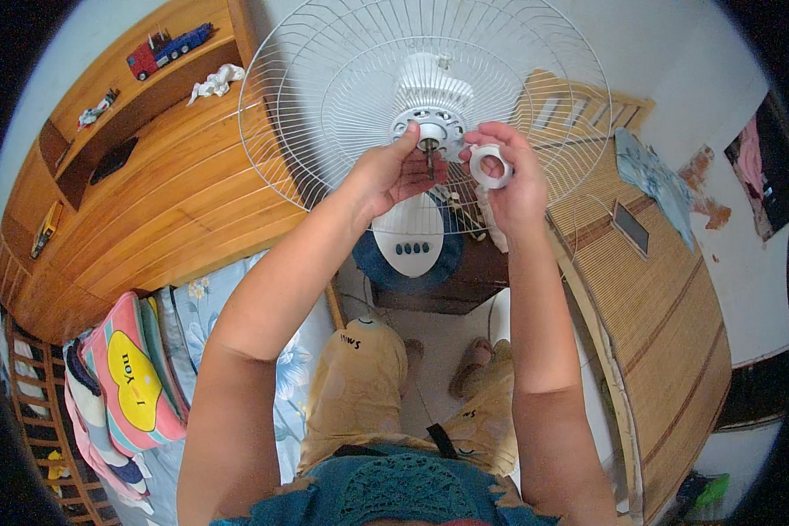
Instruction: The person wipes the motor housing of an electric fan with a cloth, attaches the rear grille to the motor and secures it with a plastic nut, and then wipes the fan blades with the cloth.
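A white wire fan grille (307,114) stands in front of me, bowl-shaped. At its middle a white hub (443,123) carries a bare metal shaft (430,162) pointing toward me. My left hand (387,174) is beside the shaft: the thumb touches or nearly touches the hub, and the other fingers stretch out below, apart from the thumb. Pinched between the fingers of my right hand (519,180) is a white plastic ring (491,167), just right of the shaft and clear of it. Below hangs the fan's white control panel (409,245) with several dark buttons.
A round dark blue base (368,259) shows under the panel, near a dark brown box-like piece (447,300). To the left stand a wooden headboard with shelves (175,167) and a bed with a pink pillow (136,373). At right, a bamboo mat (649,324) holds a phone-like device (630,228).
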Demonstrator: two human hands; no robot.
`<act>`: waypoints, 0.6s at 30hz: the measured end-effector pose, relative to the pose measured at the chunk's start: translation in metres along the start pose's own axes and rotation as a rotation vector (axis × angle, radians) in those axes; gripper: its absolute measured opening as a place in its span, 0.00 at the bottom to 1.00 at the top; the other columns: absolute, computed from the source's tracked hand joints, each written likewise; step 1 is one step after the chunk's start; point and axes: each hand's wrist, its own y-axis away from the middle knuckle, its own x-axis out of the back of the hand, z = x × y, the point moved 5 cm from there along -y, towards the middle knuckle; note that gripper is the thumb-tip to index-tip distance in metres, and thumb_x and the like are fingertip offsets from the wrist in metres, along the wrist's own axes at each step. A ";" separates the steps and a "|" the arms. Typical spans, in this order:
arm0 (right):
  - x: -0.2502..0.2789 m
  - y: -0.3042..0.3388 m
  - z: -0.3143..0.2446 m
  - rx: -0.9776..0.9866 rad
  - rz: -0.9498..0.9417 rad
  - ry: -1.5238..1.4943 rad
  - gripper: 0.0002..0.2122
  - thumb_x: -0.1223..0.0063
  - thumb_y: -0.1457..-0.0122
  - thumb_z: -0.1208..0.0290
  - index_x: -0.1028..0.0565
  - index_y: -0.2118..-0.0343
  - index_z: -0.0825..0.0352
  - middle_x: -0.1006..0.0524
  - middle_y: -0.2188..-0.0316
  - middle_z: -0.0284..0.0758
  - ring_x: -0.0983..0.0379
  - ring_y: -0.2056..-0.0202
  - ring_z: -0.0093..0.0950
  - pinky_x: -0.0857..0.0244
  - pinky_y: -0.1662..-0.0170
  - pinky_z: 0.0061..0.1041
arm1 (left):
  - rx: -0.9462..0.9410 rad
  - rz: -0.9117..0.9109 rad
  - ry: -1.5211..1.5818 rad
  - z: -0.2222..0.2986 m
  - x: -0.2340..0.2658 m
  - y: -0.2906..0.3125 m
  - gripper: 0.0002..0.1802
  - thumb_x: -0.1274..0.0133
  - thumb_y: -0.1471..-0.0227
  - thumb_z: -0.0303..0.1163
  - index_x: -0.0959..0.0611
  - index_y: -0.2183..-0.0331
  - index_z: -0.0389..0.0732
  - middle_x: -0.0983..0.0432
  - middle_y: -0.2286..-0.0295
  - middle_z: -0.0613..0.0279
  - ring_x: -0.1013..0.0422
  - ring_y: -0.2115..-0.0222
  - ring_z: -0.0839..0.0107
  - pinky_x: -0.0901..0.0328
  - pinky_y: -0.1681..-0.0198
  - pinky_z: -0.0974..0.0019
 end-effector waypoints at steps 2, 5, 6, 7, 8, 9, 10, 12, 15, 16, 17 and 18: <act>0.002 0.009 0.006 -0.073 0.013 -0.260 0.15 0.65 0.45 0.72 0.36 0.57 0.74 0.29 0.60 0.48 0.30 0.60 0.38 0.36 0.56 0.32 | 0.010 0.017 0.004 0.000 0.001 0.001 0.31 0.58 0.49 0.54 0.27 0.62 0.31 0.27 0.64 0.50 0.29 0.61 0.59 0.33 0.55 0.61; 0.005 0.019 0.021 -0.196 0.018 -0.416 0.16 0.69 0.39 0.66 0.37 0.57 0.77 0.32 0.58 0.50 0.32 0.58 0.42 0.36 0.53 0.38 | 0.042 -0.009 0.027 -0.001 0.005 -0.002 0.27 0.58 0.47 0.52 0.27 0.65 0.35 0.26 0.69 0.54 0.28 0.65 0.62 0.32 0.60 0.63; 0.006 0.023 0.026 -0.249 0.012 -0.465 0.17 0.69 0.38 0.65 0.37 0.57 0.77 0.31 0.59 0.50 0.32 0.58 0.43 0.36 0.53 0.39 | 0.043 0.002 0.032 -0.002 0.004 -0.003 0.27 0.57 0.48 0.52 0.26 0.65 0.34 0.26 0.68 0.53 0.29 0.64 0.61 0.32 0.59 0.62; 0.012 0.027 0.036 -0.337 0.180 -0.443 0.19 0.70 0.38 0.60 0.36 0.59 0.76 0.30 0.62 0.50 0.32 0.59 0.44 0.36 0.54 0.40 | 0.044 0.012 0.036 -0.002 0.004 -0.003 0.27 0.56 0.48 0.52 0.26 0.65 0.33 0.27 0.68 0.52 0.29 0.63 0.60 0.32 0.57 0.61; 0.014 0.032 0.041 -0.362 0.199 -0.450 0.19 0.70 0.38 0.61 0.36 0.59 0.76 0.30 0.63 0.50 0.32 0.58 0.44 0.36 0.54 0.40 | 0.042 0.029 0.039 -0.001 0.004 -0.001 0.27 0.55 0.49 0.52 0.26 0.65 0.33 0.27 0.67 0.51 0.29 0.63 0.60 0.32 0.56 0.61; 0.017 0.037 0.047 -0.386 0.218 -0.457 0.18 0.70 0.38 0.62 0.36 0.60 0.76 0.30 0.63 0.49 0.32 0.58 0.44 0.36 0.54 0.41 | 0.044 0.037 0.040 -0.001 0.004 0.000 0.27 0.55 0.49 0.51 0.26 0.66 0.33 0.27 0.67 0.51 0.29 0.63 0.59 0.32 0.56 0.61; 0.020 0.042 0.054 -0.411 0.236 -0.464 0.18 0.70 0.38 0.63 0.36 0.60 0.75 0.30 0.64 0.49 0.32 0.58 0.45 0.35 0.54 0.41 | 0.046 0.045 0.041 0.000 0.003 0.001 0.27 0.55 0.49 0.51 0.26 0.66 0.33 0.27 0.67 0.51 0.29 0.63 0.59 0.32 0.56 0.60; 0.024 0.050 0.062 -0.445 0.174 -0.667 0.15 0.66 0.40 0.67 0.36 0.59 0.75 0.32 0.60 0.49 0.34 0.56 0.45 0.37 0.52 0.40 | 0.038 0.041 0.042 0.000 0.000 0.002 0.26 0.55 0.48 0.51 0.26 0.67 0.33 0.27 0.67 0.51 0.29 0.63 0.58 0.32 0.56 0.60; 0.022 0.059 0.063 -0.438 0.088 -0.674 0.14 0.61 0.42 0.71 0.38 0.57 0.75 0.34 0.56 0.50 0.35 0.54 0.46 0.40 0.49 0.42 | 0.028 0.021 0.031 0.001 -0.001 0.003 0.25 0.56 0.48 0.50 0.26 0.66 0.34 0.26 0.67 0.51 0.29 0.63 0.57 0.33 0.56 0.60; 0.020 0.060 0.062 -0.413 0.077 -0.598 0.15 0.59 0.43 0.71 0.39 0.56 0.74 0.35 0.55 0.51 0.36 0.53 0.46 0.41 0.48 0.42 | 0.036 0.018 0.022 0.001 0.001 0.001 0.25 0.56 0.48 0.50 0.26 0.66 0.34 0.26 0.67 0.51 0.29 0.63 0.57 0.32 0.57 0.60; 0.017 0.060 0.060 -0.387 0.065 -0.522 0.16 0.58 0.44 0.72 0.40 0.55 0.74 0.36 0.53 0.51 0.37 0.52 0.46 0.41 0.47 0.42 | 0.043 0.016 0.013 0.001 0.002 0.001 0.25 0.56 0.47 0.50 0.26 0.65 0.34 0.26 0.67 0.50 0.29 0.63 0.57 0.32 0.57 0.60; 0.013 0.062 0.057 -0.367 0.023 -0.550 0.17 0.57 0.44 0.71 0.41 0.54 0.74 0.36 0.53 0.51 0.37 0.51 0.46 0.42 0.47 0.42 | 0.039 0.013 -0.007 0.002 0.002 0.002 0.26 0.58 0.47 0.51 0.26 0.64 0.35 0.26 0.67 0.51 0.29 0.64 0.59 0.33 0.57 0.61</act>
